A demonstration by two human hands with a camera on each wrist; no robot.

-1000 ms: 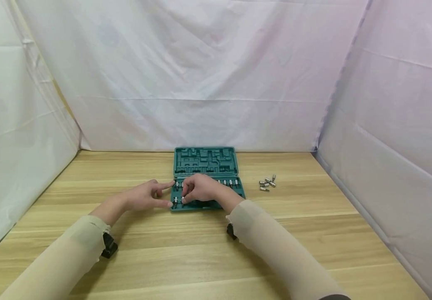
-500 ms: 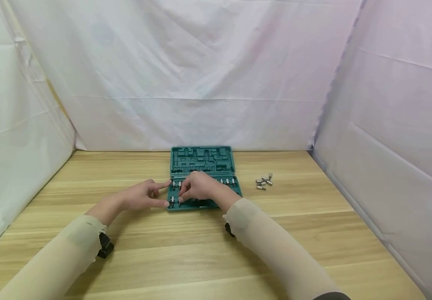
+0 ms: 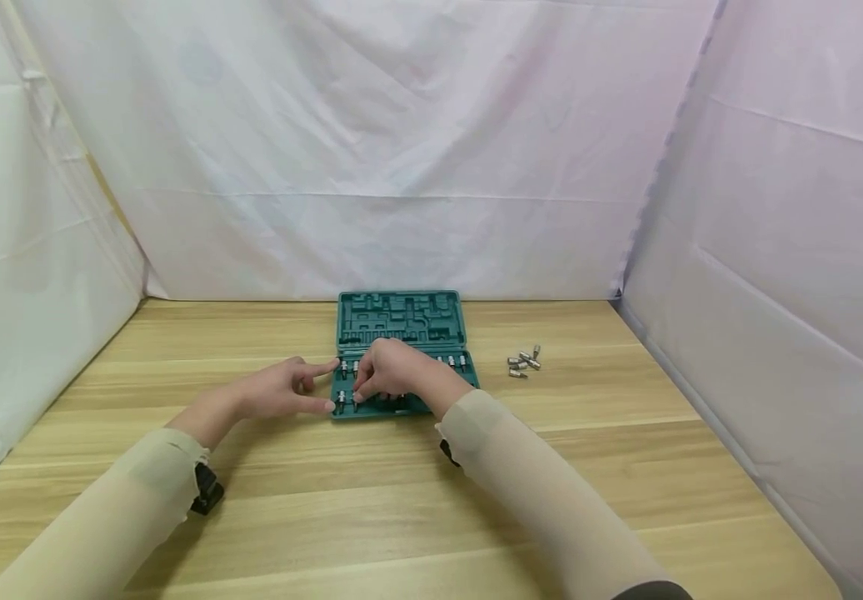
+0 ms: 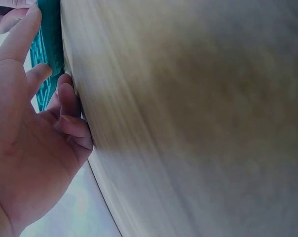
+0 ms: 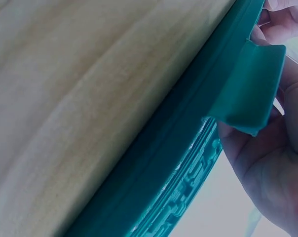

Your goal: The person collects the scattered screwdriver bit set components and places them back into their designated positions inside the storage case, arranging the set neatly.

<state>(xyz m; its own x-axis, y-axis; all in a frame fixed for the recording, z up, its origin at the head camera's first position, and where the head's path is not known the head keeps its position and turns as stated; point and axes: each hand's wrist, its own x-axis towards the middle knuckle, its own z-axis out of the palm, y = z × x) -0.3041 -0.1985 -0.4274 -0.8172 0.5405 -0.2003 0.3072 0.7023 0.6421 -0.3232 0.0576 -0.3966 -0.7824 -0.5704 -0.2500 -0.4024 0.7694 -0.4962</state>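
A green plastic case [image 3: 401, 321] lies open on the table, its moulded lid folded back away from me. Metal bit sockets [image 3: 341, 402] stand in rows in its near half. My right hand [image 3: 397, 367] reaches over that half and pinches a bit socket [image 3: 356, 398] in the front row between thumb and index finger. Its palm and wrist cover the row's middle. My left hand [image 3: 281, 392] touches the case's left edge with straight index finger and thumb. In the left wrist view, the remaining fingers [image 4: 70, 106] curl loosely beside the case wall [image 4: 50, 34].
Several loose bit sockets [image 3: 525, 362] lie in a small pile on the wooden table [image 3: 371, 517] right of the case. A latch flap [image 5: 255, 89] sticks out from the case's front in the right wrist view. White cloth [image 3: 401, 150] hangs behind and at both sides.
The whole head view has shifted, so case, hands and pile all appear slightly farther left. Against the case, both hands stay in nearly the same place, the right still at the same bit socket.
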